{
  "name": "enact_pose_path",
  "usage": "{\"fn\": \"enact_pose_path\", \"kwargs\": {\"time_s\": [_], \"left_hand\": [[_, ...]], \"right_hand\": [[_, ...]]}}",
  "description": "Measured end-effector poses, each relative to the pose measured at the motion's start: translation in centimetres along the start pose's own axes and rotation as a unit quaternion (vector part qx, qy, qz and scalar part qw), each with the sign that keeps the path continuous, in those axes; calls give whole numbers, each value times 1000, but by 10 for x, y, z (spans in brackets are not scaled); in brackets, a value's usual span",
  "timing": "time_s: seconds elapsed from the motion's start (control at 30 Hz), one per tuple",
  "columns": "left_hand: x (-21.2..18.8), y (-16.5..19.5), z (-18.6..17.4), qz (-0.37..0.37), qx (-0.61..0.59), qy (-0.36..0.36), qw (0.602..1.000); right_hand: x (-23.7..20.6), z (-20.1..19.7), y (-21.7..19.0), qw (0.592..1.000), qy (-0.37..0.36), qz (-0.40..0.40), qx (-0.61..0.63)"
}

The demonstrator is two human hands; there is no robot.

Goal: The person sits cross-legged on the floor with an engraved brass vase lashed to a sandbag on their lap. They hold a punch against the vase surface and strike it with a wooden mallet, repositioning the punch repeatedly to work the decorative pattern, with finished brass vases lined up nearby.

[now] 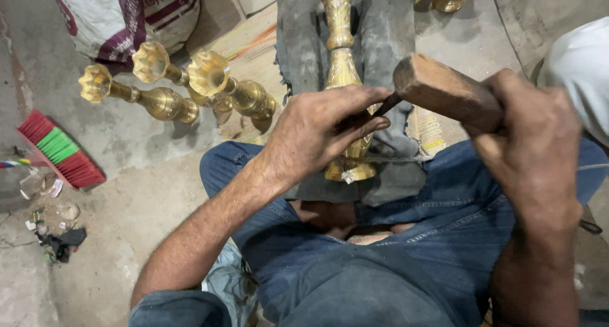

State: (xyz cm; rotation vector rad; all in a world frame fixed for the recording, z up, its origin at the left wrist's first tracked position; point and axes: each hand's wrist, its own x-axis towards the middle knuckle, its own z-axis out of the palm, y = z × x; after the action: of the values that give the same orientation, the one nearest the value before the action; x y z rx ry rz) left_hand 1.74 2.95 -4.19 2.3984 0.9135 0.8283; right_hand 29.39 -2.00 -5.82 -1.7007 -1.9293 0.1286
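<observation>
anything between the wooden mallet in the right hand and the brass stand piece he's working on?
Yes. The left hand lies over the brass stand, pinching a thin dark tool whose end meets the wooden mallet gripped by the right hand. Tool and left fingers sit between mallet and brass.

Surface: grey concrete floor (133, 194).
Left of woven mat (254, 51): three brass stands (171, 89), lying down.
Further left: red-green brush (58, 150).
Nearby: scraps (54, 235), possibly debris.

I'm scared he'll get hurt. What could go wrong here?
The right hand holds a brown wooden mallet right beside the left hand, which pinches a thin dark metal tool; a miss could hit its fingers. A slip might also dent the tall golden brass stand.
</observation>
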Motion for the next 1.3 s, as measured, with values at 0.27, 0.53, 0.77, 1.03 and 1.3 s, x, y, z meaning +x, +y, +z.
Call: {"fn": "enact_pose_path", "kwargs": {"time_s": [0.27,0.53,0.77,1.03,1.3], "left_hand": [[-1,-1,1,12,6,2,1000],[-8,0,-3,4,-6,-23,1000],[-7,-1,-3,0,-13,-5,1000],[-4,0,-1,-3,-13,-7,1000],[-7,-2,-1,2,-15,-14,1000]], "right_hand": [[6,-6,-9,999,-28,5,-44],[1,-7,-4,997,8,-21,79],[1,-6,-14,996,19,11,87],[8,-15,-20,996,23,-3,82],[5,-13,-17,997,12,-2,82]]}}
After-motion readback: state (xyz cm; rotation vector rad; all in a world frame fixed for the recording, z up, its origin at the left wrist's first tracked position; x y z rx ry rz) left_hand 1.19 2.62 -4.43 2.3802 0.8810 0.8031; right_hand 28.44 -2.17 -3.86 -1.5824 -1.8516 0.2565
